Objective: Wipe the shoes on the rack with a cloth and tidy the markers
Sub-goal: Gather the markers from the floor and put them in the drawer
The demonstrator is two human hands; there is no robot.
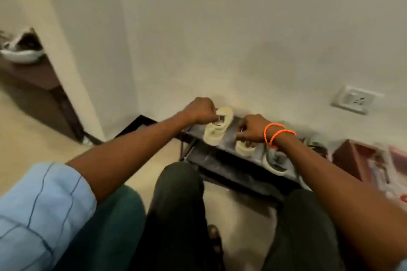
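Two hands: my left hand (201,110) pinches one cream sandal (217,126), my right hand (253,128) grips its mate (245,147).
Tip: set both level on the rack (231,171), toes aligned.

Two cream sandals (217,126) are sitting on a black rack (231,167). Orange bands (278,131) are circling one wrist. A pale blue sleeve (41,209) is showing thin darker lines, beside dark trousers (176,204). A dark red box (350,158) is lying by the off-white wall (220,28).
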